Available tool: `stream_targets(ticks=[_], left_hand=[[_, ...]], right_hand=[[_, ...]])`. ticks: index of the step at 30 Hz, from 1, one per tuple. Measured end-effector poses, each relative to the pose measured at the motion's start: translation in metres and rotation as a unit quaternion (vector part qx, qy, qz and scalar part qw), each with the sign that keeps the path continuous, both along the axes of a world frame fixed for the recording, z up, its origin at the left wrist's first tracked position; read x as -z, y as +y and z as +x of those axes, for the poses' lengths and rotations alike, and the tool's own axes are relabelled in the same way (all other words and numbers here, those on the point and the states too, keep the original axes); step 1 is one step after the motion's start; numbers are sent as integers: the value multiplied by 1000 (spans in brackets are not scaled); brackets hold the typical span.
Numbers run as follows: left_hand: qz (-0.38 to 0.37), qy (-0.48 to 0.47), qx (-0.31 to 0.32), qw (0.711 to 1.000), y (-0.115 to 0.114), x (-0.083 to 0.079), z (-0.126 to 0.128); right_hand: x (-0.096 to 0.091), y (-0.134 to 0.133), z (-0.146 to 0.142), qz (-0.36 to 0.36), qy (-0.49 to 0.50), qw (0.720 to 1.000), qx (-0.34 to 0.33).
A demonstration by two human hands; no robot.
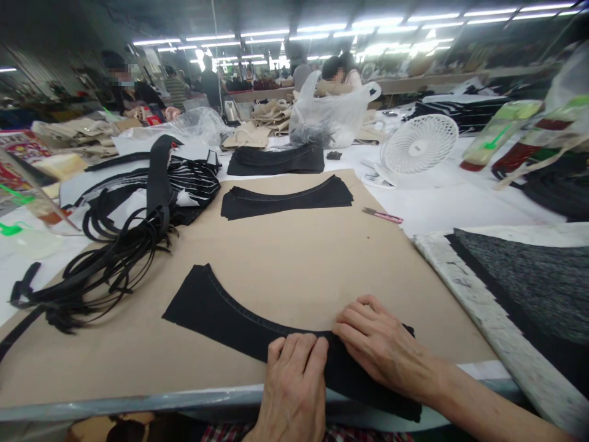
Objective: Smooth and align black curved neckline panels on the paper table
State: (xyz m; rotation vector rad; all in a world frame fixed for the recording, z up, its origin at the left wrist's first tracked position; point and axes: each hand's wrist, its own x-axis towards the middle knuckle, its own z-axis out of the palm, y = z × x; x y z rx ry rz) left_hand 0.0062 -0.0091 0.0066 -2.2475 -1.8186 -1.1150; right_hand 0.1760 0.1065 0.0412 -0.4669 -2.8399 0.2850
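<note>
A curved black fabric piece lies on a brown cardboard sheet near the table's front edge. My left hand rests flat on its middle, fingers stretched out together. My right hand presses on the piece just to the right, fingers extended and lying flat along its upper edge. Neither hand grips anything. A stack of similar curved black pieces sits farther back on the cardboard, with another dark stack behind it.
A tangle of black strips and striped fabric lie at left. A pink cutter, a white fan and a plastic bag are at the back right. A grey padded board sits at right. Other people work at the far tables.
</note>
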Motion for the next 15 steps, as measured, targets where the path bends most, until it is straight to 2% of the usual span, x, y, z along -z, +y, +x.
stream_targets(ticks=[5,7,11,15], left_hand=[[-61,-3,16,998,7,-13,-8],[-78,-2,24,997,10,-15,-9],[-108,-25,17,994,13,-15,-8],[-134,-49,14,990,14,-16,-6]], right_hand=[[-1,-2,2,-7,5,1000,3],[-4,-5,2,-45,14,999,15],[-14,-8,1,-140,23,986,87],[-20,-8,0,-171,19,980,104]])
